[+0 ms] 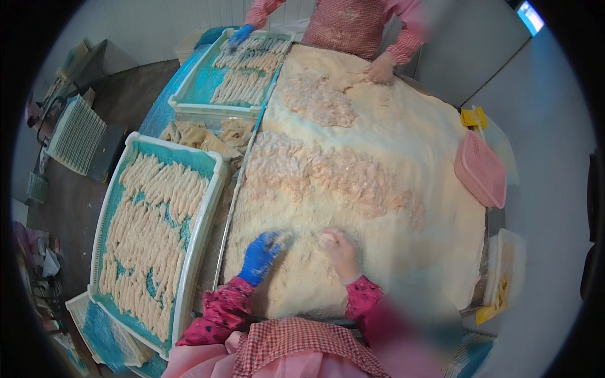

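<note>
My left hand (259,258), in a blue glove dusted with crumbs, rests low over the pale breadcrumbs (302,277) near my side of the table. Its fingers curl inward around something I cannot make out. My right hand (342,255) lies a short way to the right, fingers bent and blurred at the tips. Whatever they close on is hidden. Beyond both hands, raw pinkish meat pieces (359,179) spread in a band across the crumbs. To my left, a white-rimmed tray (220,183) with a turquoise liner bears rows of crumbed strips (148,239).
Across the table a co-worker, one hand blue-gloved (238,38), works beside a second tray (183,101) of strips and another heap of meat (318,101). Crumpled cloth (201,138) lies between the trays. A pink basket (481,169) hangs over the right edge near yellow objects (474,117).
</note>
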The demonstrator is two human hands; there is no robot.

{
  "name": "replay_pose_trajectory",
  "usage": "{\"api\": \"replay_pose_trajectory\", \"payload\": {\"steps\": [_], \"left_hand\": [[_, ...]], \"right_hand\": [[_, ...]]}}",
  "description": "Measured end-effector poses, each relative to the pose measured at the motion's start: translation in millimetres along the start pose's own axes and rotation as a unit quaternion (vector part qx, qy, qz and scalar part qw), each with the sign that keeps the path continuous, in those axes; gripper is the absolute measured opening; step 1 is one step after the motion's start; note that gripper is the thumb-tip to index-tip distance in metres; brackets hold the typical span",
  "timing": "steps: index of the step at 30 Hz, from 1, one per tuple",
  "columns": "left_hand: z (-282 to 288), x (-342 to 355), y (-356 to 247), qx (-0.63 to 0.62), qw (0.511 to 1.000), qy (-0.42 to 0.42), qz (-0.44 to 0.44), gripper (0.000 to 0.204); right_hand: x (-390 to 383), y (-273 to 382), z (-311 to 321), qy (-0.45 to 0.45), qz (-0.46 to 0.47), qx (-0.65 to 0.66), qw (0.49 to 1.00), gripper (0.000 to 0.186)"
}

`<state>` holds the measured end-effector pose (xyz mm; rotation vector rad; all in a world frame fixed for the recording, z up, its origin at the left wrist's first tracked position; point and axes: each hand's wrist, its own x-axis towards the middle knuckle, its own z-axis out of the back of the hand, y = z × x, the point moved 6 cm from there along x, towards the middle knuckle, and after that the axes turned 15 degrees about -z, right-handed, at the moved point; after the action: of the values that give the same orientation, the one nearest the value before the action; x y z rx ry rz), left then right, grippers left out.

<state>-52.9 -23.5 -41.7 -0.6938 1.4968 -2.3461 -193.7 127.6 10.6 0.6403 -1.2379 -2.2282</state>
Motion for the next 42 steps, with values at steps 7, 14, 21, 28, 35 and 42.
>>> {"api": "replay_pose_trajectory", "payload": {"steps": [7, 14, 21, 28, 35, 42], "left_hand": [[14.3, -22.8, 11.3, -0.369, 0.883, -0.224, 0.183, 0.031], [-21.4, -24.6, -24.0, -0.560, 0.753, -0.281, 0.201, 0.039], [-78.2, -30.4, 12.0, -0.764, 0.570, -0.237, 0.187, 0.049], [-91.3, -31.4, -24.3, -0.944, 0.168, -0.282, 0.008, 0.047], [-91.9, -56.9, -4.7, -0.641, 0.725, -0.104, 0.229, 0.051], [-97.0, -46.7, -6.6, -0.510, 0.818, -0.242, 0.110, 0.047]], "right_hand": [[-35.3, -59.7, 29.7, 0.153, -0.137, 0.031, 0.978, 0.026], [-16.8, -29.8, -15.9, 0.012, -0.012, -0.090, 0.996, 0.024], [-65.6, 46.6, -55.5, 0.052, 0.120, -0.104, 0.986, 0.030], [-48.5, 88.0, -53.7, -0.072, 0.227, -0.242, 0.941, 0.036], [-56.8, 85.5, -60.7, -0.005, 0.309, -0.177, 0.934, 0.046], [-30.6, 84.0, -60.8, 0.077, 0.232, -0.087, 0.966, 0.053]]}}
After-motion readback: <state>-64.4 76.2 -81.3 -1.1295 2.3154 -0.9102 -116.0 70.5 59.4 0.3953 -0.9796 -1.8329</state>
